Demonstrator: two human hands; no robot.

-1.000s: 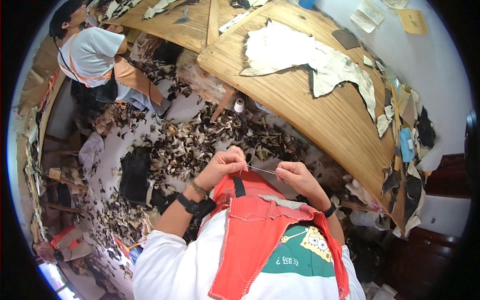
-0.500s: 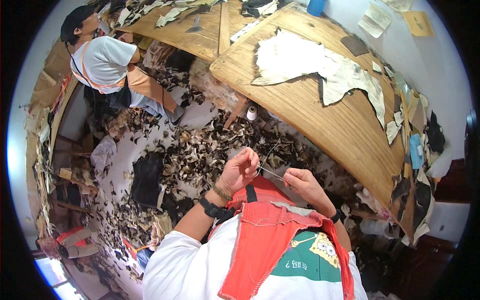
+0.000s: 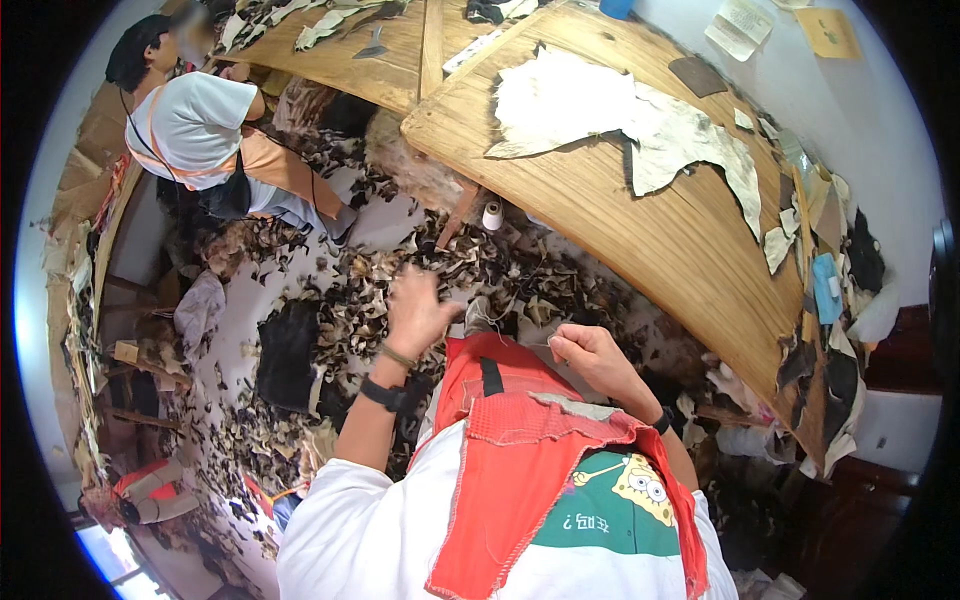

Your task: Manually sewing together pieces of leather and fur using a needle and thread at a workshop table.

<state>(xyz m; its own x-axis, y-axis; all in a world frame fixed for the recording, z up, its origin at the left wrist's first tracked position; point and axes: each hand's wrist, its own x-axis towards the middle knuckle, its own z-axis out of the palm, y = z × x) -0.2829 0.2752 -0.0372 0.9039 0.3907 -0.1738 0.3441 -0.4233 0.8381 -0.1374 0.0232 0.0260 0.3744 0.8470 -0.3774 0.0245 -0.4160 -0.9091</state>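
My left hand (image 3: 414, 312) is up in front of my body, its fingers smeared by motion but spread apart, with nothing seen in them. To its right, my right hand (image 3: 595, 358) is closed in a pinch on a thin, pale thread (image 3: 545, 344). Fine loops of it seem to hang between the two hands, but they are hard to follow against the scraps. Below both hands lies the red apron (image 3: 520, 375) that I wear.
A wooden table (image 3: 560, 210) to the right bears a white hide (image 3: 570, 105). Fur scraps (image 3: 370, 310) litter the floor around a black pelt piece (image 3: 287, 360). A thread cone (image 3: 492, 215) stands near the table. A co-worker (image 3: 195, 125) is at the far left.
My left hand has let go of the thread, opened, and moved left and up, away from my right hand. The stretched thread between them has gone slack. The view has shifted slightly.
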